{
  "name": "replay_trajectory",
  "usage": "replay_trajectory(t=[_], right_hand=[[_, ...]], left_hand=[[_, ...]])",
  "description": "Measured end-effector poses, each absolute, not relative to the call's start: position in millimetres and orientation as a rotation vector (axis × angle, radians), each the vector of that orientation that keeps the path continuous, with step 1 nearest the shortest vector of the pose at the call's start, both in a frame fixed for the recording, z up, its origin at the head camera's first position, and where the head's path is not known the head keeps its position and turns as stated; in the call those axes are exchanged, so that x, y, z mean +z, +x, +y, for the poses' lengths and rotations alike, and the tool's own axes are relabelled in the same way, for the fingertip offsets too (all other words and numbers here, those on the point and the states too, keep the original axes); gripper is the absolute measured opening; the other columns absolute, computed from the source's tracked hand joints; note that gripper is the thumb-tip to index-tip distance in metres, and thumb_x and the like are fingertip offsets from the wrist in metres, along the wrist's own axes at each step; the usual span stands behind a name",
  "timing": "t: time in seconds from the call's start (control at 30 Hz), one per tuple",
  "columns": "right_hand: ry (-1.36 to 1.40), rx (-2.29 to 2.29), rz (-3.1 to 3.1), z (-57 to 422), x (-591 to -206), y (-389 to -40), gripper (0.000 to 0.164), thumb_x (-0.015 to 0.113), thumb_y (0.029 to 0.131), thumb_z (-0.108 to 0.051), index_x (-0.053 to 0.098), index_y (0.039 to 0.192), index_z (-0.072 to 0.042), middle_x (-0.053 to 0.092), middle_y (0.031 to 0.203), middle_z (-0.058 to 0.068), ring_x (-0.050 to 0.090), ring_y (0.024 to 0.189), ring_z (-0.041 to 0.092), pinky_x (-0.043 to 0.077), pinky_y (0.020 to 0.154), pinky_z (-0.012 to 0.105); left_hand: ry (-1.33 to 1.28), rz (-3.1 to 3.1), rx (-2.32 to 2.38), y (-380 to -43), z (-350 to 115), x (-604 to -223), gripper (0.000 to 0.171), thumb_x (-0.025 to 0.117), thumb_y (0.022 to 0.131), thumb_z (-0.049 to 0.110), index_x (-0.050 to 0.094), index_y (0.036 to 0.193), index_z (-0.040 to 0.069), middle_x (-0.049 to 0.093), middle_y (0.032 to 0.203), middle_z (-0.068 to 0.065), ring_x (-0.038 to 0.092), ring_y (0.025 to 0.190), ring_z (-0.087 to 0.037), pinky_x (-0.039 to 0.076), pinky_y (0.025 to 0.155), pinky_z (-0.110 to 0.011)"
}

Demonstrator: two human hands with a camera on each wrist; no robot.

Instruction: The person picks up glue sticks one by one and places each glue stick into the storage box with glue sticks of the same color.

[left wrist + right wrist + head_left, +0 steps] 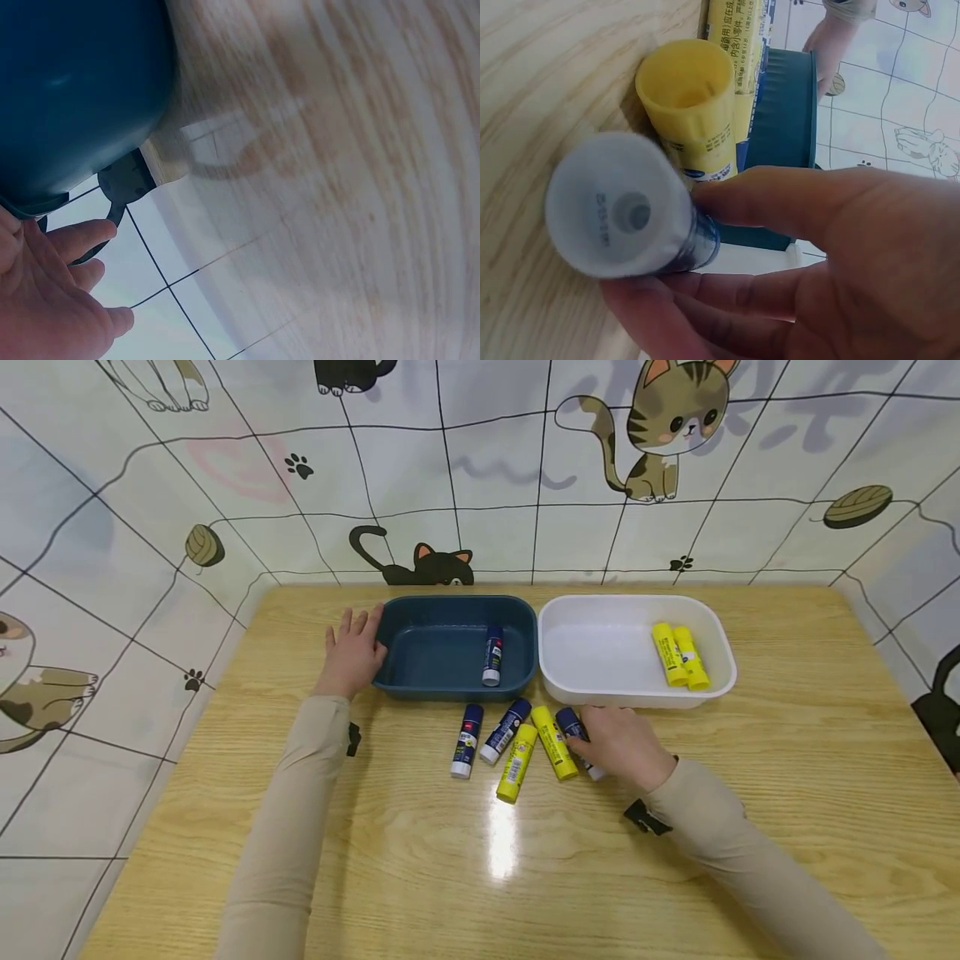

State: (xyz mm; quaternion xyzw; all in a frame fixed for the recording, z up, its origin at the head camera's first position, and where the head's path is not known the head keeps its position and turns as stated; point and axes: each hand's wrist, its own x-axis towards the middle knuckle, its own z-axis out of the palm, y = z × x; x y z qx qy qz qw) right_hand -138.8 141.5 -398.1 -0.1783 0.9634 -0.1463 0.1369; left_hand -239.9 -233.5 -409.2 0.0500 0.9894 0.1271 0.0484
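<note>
My right hand (624, 745) pinches a dark blue glue stick (569, 723) on the table, just in front of the white tub (592, 700). In the right wrist view, the thumb and fingers (757, 191) lie on either side of this stick's white base (607, 217). Close beside it is a yellow glue stick (553, 742). Another yellow stick (516, 763) and two blue ones, a tilted one (506, 731) and a straighter one (467, 741), lie to the left. My left hand (351, 656), fingers extended, touches the left rim of the dark teal tub (420, 693).
Inside the teal tub lies one blue glue stick (492, 656). Two yellow glue sticks (669, 653) rest side by side at the right end of the white tub. The tubs stand edge to edge near the back of the wooden table (420, 877), before a cat-patterned wall (495, 477).
</note>
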Motion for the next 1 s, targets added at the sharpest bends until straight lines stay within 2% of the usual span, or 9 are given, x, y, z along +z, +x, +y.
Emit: replay_trajectory(t=[0.07, 0.17, 0.4, 0.53, 0.77, 1.0], right_hand=[[-0.511, -0.431, 2.774, 141.8, -398.4, -139.8, 0.032, 0.069, 0.089, -0.021, 0.058, 0.104, 0.005, 0.05, 0.077, 0.008, 0.051, 0.064, 0.022, 0.042, 0.051, 0.031], [-0.506, -0.444, 2.748, 143.1, -398.8, -140.7, 0.032, 0.068, 0.089, -0.022, 0.058, 0.105, 0.004, 0.049, 0.077, 0.007, 0.051, 0.066, 0.022, 0.041, 0.053, 0.031], [-0.496, -0.546, 2.708, 143.7, -392.0, -141.1, 0.021, 0.068, 0.087, -0.02, 0.056, 0.09, -0.003, 0.049, 0.073, 0.005, 0.049, 0.063, 0.019, 0.039, 0.052, 0.029], [-0.515, -0.6, 2.713, 141.4, -385.3, -140.7, 0.019, 0.069, 0.086, -0.019, 0.056, 0.088, -0.005, 0.05, 0.072, 0.004, 0.049, 0.061, 0.018, 0.039, 0.05, 0.028], [-0.49, -0.576, 2.661, 135.8, -370.5, -144.2, 0.026, 0.068, 0.087, -0.023, 0.057, 0.098, -0.001, 0.055, 0.074, 0.006, 0.053, 0.06, 0.018, 0.042, 0.05, 0.027], [-0.48, -0.537, 2.646, 131.1, -356.9, -149.8, 0.027, 0.066, 0.087, -0.027, 0.056, 0.093, -0.002, 0.056, 0.071, 0.007, 0.054, 0.057, 0.019, 0.042, 0.048, 0.027]], left_hand=[[0.154, 3.018, 0.385, -239.4, -233.5, -408.3, 0.062, 0.038, 0.1, 0.014, 0.012, 0.156, 0.011, 0.021, 0.155, -0.025, 0.0, 0.145, -0.038, 0.001, 0.11, -0.063], [0.156, 3.019, 0.388, -238.7, -233.9, -407.4, 0.062, 0.038, 0.1, 0.013, 0.012, 0.156, 0.01, 0.021, 0.155, -0.025, 0.001, 0.145, -0.039, 0.001, 0.11, -0.063], [0.146, 3.012, 0.403, -237.3, -235.0, -405.6, 0.062, 0.037, 0.1, 0.013, 0.012, 0.156, 0.01, 0.02, 0.155, -0.025, -0.001, 0.145, -0.038, 0.0, 0.11, -0.062], [0.142, 3.007, 0.421, -236.7, -235.5, -405.3, 0.061, 0.037, 0.1, 0.013, 0.013, 0.156, 0.01, 0.02, 0.155, -0.025, -0.002, 0.145, -0.038, -0.002, 0.11, -0.063], [0.139, 3.002, 0.422, -238.7, -235.7, -407.9, 0.062, 0.037, 0.1, 0.014, 0.01, 0.157, 0.012, 0.02, 0.155, -0.025, -0.004, 0.145, -0.037, -0.002, 0.11, -0.063], [0.14, 3.001, 0.398, -241.3, -234.3, -410.3, 0.063, 0.036, 0.1, 0.015, 0.009, 0.157, 0.012, 0.02, 0.155, -0.024, -0.002, 0.145, -0.038, -0.001, 0.11, -0.063]])
